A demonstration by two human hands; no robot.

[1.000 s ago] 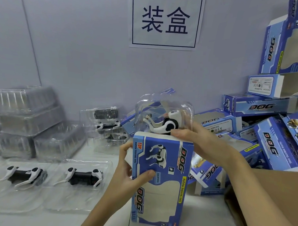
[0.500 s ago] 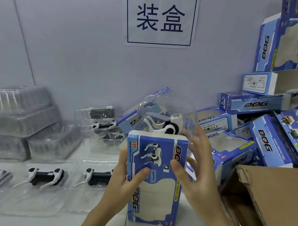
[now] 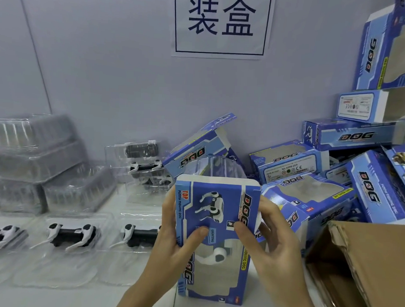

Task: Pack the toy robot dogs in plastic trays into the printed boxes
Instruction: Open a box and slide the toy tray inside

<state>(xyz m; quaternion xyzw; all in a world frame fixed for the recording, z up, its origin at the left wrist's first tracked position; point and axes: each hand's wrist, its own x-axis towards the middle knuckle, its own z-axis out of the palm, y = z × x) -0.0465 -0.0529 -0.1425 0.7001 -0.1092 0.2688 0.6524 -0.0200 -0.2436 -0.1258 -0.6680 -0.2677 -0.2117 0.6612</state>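
Observation:
I hold an upright blue printed box [image 3: 217,213] marked DOG between both hands. My left hand [image 3: 177,242] grips its left edge, thumb on the front. My right hand [image 3: 267,238] grips its right edge, thumb on the front. A clear plastic tray [image 3: 213,165] sticks out of the box's open top. Part of a white and black toy dog [image 3: 214,257] shows through the box's window. Three more toy dogs in open trays [image 3: 72,235] lie flat on the white table at the left.
Stacked clear trays [image 3: 38,161] stand at back left, and trays with dogs [image 3: 143,165] sit behind the box. A heap of blue boxes [image 3: 347,172] fills the right. An open brown carton [image 3: 362,269] is at lower right. A wall sign [image 3: 222,23] hangs above.
The tray with the dog has slid down into the box; only its clear top shows now. My right hand moved from the tray top to the box's right edge.

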